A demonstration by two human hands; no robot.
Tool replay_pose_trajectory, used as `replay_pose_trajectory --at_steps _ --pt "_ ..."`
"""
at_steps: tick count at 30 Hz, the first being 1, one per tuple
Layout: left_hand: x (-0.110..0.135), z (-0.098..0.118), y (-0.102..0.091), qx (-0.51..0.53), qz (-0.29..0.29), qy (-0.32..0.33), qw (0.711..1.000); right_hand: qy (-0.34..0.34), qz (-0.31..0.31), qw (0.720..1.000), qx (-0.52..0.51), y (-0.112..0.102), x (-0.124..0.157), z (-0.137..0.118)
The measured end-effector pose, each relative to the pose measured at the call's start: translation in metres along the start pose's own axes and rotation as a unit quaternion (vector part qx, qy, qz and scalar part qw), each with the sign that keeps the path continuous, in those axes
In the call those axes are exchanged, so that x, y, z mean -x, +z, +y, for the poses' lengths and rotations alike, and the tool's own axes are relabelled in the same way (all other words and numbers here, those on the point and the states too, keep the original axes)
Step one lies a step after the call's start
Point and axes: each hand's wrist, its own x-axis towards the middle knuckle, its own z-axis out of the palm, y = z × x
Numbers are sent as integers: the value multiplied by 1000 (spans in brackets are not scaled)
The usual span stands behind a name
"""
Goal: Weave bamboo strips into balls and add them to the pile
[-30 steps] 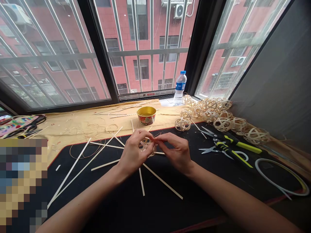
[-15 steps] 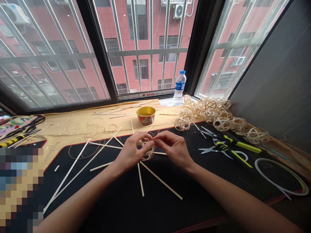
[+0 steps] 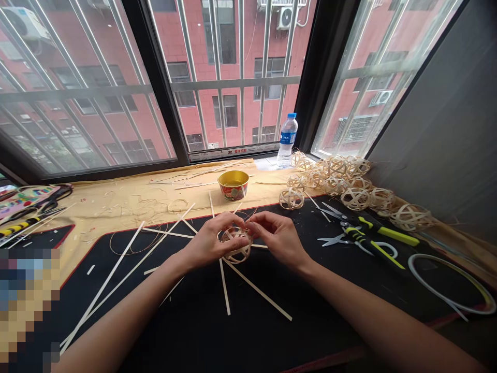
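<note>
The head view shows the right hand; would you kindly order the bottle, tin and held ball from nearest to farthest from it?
1. Ball, immediately left, in the left hand.
2. Tin, ahead and left.
3. Bottle, farthest ahead.

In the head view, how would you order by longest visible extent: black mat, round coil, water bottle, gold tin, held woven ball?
1. black mat
2. round coil
3. water bottle
4. gold tin and held woven ball: too alike to rank; the ball is partly covered.
</note>
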Motion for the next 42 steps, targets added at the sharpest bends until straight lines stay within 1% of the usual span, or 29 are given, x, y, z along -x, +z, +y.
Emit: replay_pose_trajectory --at_steps 2,7,12,19,25,38,42 --pt "0 -1 0 1 11 7 1000 0 2 1000 0 0 1 0" --pt "-1 -7 3 54 13 -19 998 -4 4 1000 16 1 2 0" --pt "-2 -11 9 87 22 -28 996 1 10 1000 10 2 2 -1" --pt "-2 -15 13 105 34 -29 993 8 7 1000 16 3 2 0" --pt "0 -8 13 81 39 -21 996 13 10 1000 8 1 1 0" --pt "-2 5 21 97 61 -79 990 14 1 999 34 1 1 -4" --pt "-3 7 22 108 68 -85 988 10 16 1000 23 2 2 -8"
